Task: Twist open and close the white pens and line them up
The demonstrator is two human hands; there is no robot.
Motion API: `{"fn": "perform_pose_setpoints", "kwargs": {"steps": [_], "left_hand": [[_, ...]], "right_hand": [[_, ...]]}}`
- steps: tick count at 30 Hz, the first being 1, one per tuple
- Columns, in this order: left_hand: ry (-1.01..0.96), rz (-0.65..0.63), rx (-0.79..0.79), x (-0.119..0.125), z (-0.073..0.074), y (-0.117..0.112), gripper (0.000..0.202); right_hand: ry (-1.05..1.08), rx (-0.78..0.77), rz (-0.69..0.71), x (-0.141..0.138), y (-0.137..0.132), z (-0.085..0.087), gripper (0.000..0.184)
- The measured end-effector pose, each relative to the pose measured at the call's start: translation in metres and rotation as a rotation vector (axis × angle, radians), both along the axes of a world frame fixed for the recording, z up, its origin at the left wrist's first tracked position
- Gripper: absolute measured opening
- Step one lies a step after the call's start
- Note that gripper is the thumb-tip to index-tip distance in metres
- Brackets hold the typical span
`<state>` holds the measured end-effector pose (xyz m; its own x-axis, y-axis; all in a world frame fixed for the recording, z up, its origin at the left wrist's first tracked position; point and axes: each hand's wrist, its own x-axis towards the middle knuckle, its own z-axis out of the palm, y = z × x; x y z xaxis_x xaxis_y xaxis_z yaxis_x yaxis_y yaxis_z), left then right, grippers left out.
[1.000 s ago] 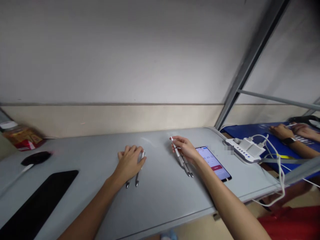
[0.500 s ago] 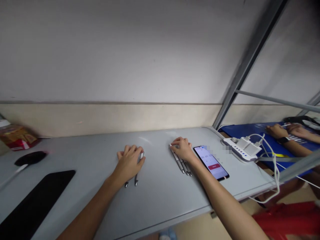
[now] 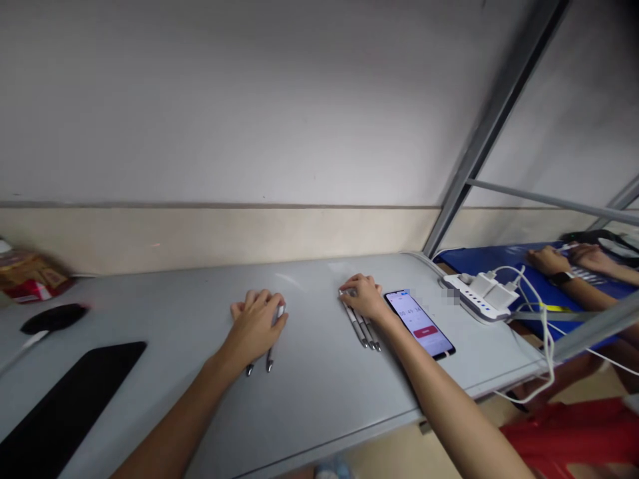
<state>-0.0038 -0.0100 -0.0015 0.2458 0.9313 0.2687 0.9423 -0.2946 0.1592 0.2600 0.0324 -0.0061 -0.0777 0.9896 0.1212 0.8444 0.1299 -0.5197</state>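
Observation:
Two grey pens lie on the grey desk under my left hand. Its fingers curl over their far ends, thumb along the right-hand pen, and the silver tips point toward me. To the right, my right hand has its thumb and fingers closed around the upper ends of three grey pens. These lie side by side, silver tips toward me, partly covered by the hand. Just right of that hand is a phone with a lit timer screen.
A white power strip with plugs and cables sits at the right, by a slanted metal post. Beyond, another person's hands rest over a blue surface. At left are a black pad, a black disc and a food packet.
The view has shifted slightly. Both hands keep almost the same place and grip; the tips of the three pens by my right hand sit a little closer together.

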Motion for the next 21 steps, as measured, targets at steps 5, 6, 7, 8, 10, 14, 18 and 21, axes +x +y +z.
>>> {"fn": "perform_pose_setpoints", "kwargs": {"steps": [5, 6, 7, 8, 10, 14, 18, 21], "left_hand": [[0.021, -0.003, -0.004, 0.0, 0.001, 0.0, 0.023], [0.023, -0.002, -0.003, 0.0, 0.001, 0.0, 0.023], [0.024, -0.002, 0.0, 0.0, 0.001, 0.0, 0.023], [0.024, -0.003, 0.002, -0.001, 0.001, 0.0, 0.024], [0.021, -0.01, 0.007, -0.001, 0.0, 0.001, 0.024], [0.012, 0.01, 0.033, -0.002, -0.003, 0.003, 0.024], [0.013, 0.006, 0.03, -0.002, -0.003, 0.003, 0.025], [0.02, -0.002, 0.011, -0.001, -0.002, 0.002, 0.025]], "right_hand": [[0.005, -0.009, 0.003, 0.0, -0.001, 0.002, 0.024], [0.007, -0.012, 0.004, 0.0, -0.001, 0.002, 0.025], [0.01, -0.012, 0.004, 0.0, -0.001, 0.003, 0.025], [0.019, -0.006, 0.001, 0.001, 0.0, 0.003, 0.025], [0.05, 0.018, -0.024, 0.003, 0.001, 0.003, 0.027], [0.072, 0.04, -0.112, 0.012, 0.007, 0.003, 0.03], [0.066, -0.007, -0.104, 0.019, 0.012, 0.002, 0.026], [0.068, -0.034, -0.09, 0.019, 0.011, 0.002, 0.023]]}}
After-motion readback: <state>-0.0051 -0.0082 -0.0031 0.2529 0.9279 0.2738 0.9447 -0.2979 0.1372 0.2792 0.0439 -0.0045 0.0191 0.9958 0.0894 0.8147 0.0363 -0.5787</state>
